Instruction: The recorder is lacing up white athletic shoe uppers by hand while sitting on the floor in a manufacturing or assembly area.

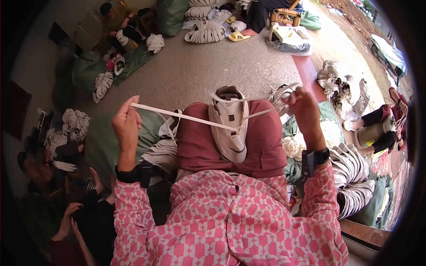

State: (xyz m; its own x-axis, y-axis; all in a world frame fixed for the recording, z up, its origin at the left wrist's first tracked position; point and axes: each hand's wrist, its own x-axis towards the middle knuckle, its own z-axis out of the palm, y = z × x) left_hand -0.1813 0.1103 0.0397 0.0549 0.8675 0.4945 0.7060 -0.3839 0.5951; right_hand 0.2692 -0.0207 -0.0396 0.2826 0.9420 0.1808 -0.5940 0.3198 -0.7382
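A white-and-beige sneaker (pixel 227 144) is wedged between my knees in maroon trousers, its toe pointing toward me and its dark-lined opening away. A flat white shoelace (pixel 177 114) runs out of the front of its lacing. My left hand (pixel 126 122), raised to the left, pinches one length and pulls it straight. On the other side my right hand (pixel 305 111) is closed, with lace strands reaching from the shoe toward its fingers; its exact grip is blurred. Both hands are well apart from the shoe.
Stacked pale shoe uppers (pixel 162 153) lie beside my left leg. More stacked uppers (pixel 350 166) and a coil of white laces (pixel 293 146) are to my right. Other people sit working at left and right. Yellow slippers (pixel 238 36) lie on the floor ahead.
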